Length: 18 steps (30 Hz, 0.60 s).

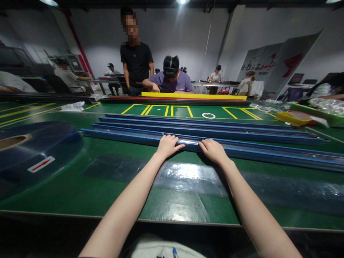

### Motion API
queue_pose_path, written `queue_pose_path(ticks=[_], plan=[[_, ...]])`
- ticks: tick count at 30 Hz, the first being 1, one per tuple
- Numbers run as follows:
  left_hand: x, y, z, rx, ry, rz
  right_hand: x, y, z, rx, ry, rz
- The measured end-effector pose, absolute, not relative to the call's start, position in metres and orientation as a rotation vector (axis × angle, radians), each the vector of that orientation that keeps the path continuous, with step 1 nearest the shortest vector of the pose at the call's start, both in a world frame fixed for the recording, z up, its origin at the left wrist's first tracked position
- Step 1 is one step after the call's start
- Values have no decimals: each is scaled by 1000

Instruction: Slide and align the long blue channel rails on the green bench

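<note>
A long blue channel rail (pixel 129 138) lies across the green table in front of me, with clear plastic showing in its trough. My left hand (pixel 168 145) grips the rail near the middle, its fingers bent over the far edge and its thumb along the near side. A short way to the right, my right hand (pixel 213 149) holds the same rail, fingers curled on its top. Between the hands the plastic shines. Behind it lie more blue channel rails (pixel 188 127), side by side. Nearer me, a flat clear plastic strip (pixel 185 173) rests on the table under my forearms.
A large roll of clear plastic (pixel 61 143) with a cardboard core sits at left. On the green table (pixel 88 193) are a white ring (pixel 209 115), a yellow tray (pixel 292 118) and a green bin (pixel 322 114). Opposite, a co-worker (pixel 172 77) bends over a yellow rail (pixel 193 96); another person stands beside.
</note>
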State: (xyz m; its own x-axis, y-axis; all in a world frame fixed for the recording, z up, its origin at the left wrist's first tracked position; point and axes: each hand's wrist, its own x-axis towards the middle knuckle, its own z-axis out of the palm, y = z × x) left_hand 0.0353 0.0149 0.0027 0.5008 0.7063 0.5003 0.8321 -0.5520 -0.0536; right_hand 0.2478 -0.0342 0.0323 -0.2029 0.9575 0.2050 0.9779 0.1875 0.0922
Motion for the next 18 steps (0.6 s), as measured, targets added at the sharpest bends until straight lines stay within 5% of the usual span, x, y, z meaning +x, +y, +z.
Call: queue_pose_path(ticks=[18], plan=[[35,17,0,-2449,-1283,-633,249,-33,31,-1907,-2333,-321]])
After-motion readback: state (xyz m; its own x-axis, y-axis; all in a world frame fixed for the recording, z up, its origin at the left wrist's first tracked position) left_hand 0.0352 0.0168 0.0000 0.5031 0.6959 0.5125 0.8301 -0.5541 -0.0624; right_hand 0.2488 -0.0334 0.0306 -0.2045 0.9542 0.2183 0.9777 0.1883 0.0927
